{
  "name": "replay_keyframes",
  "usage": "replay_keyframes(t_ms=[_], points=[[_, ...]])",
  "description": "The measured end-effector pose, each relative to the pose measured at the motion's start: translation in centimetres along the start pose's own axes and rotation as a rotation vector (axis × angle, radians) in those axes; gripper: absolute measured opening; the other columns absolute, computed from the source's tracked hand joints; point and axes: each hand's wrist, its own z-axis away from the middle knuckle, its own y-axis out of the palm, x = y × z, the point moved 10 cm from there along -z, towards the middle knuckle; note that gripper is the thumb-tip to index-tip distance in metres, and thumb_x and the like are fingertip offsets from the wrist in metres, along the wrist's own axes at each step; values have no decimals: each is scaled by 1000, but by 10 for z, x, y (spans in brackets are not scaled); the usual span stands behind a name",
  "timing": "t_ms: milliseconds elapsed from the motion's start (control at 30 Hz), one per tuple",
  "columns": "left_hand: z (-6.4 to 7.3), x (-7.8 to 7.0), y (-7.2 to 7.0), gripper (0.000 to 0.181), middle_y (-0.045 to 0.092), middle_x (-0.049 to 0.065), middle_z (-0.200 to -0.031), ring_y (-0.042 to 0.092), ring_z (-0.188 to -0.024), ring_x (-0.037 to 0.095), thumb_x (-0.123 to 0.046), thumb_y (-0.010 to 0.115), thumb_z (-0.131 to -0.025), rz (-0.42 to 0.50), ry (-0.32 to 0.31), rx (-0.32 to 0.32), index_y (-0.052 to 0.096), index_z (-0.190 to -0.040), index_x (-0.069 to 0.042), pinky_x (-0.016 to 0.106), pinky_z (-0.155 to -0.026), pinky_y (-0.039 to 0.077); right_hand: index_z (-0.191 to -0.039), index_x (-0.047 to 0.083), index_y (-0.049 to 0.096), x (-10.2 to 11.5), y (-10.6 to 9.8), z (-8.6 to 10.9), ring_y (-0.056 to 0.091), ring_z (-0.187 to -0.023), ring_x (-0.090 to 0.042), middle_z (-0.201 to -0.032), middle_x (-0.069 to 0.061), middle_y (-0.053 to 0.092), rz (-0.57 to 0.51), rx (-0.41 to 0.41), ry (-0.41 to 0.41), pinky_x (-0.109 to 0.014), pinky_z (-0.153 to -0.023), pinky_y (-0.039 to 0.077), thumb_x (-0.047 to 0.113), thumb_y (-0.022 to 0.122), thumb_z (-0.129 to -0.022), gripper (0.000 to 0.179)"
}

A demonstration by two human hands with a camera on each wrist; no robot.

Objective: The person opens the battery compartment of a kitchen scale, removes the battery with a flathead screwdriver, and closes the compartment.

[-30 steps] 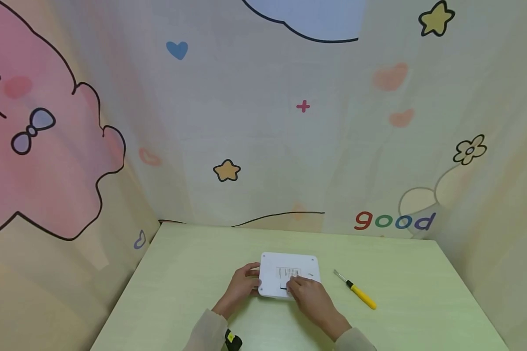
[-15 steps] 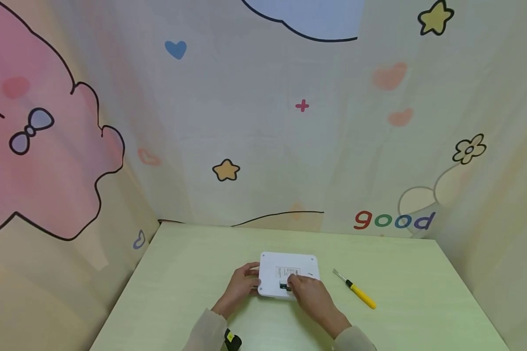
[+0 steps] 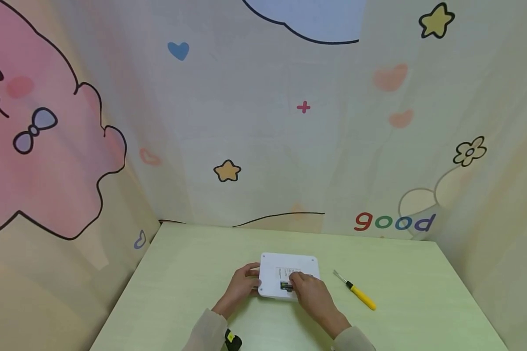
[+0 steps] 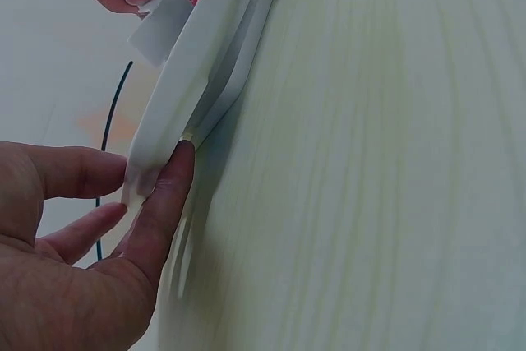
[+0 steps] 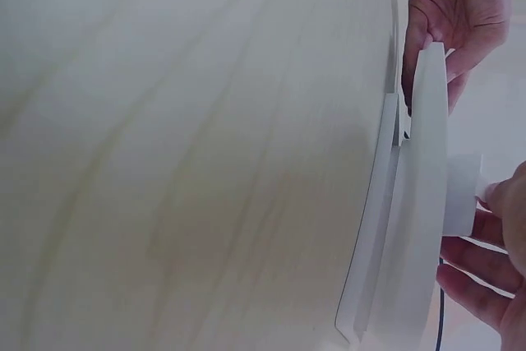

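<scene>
A flat white device (image 3: 270,268) with a printed label lies underside up on the table. In its underside an uncovered battery compartment shows green-and-black batteries (image 3: 285,285). My left hand (image 3: 240,285) grips the device's left edge; in the left wrist view, the fingers of that hand (image 4: 90,252) are on both sides of the rim. Over the compartment, my right hand (image 3: 312,297) pinches a small white battery cover (image 4: 162,26), which stands up from the device. The right wrist view shows this cover (image 5: 463,195) between the right fingers and the device.
To the right of the device lies a screwdriver (image 3: 362,296) with a yellow handle. A black object with a yellow patch (image 3: 233,340) is beside the left sleeve at the table's front. A patterned curtain (image 3: 263,122) hangs behind the table.
My right hand has lifted the battery cover off the compartment, so the batteries have come into sight. The left hand keeps its grip on the device, which has not moved.
</scene>
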Motion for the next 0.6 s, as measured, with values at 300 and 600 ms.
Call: replay_keyframes(t_ms=[300, 600], points=[[1, 1, 1, 54, 61, 19, -121, 64, -83, 19, 2, 58, -87, 6, -1, 6, 49, -140, -3, 32, -66, 55, -97, 10, 66, -1, -7, 0, 71, -82, -18, -94, -3, 73, 27, -38, -3, -33, -68, 58, 11, 69, -90, 9], [1, 1, 1, 54, 60, 19, -122, 63, -83, 19, 3, 58, -88, 8, -9, 3, 49, -141, -3, 32, -66, 56, -98, 13, 66, -2, -21, -1, 69, -79, -16, -92, -1, 71, 40, -71, 7, -31, -68, 58, 13, 68, -92, 7]])
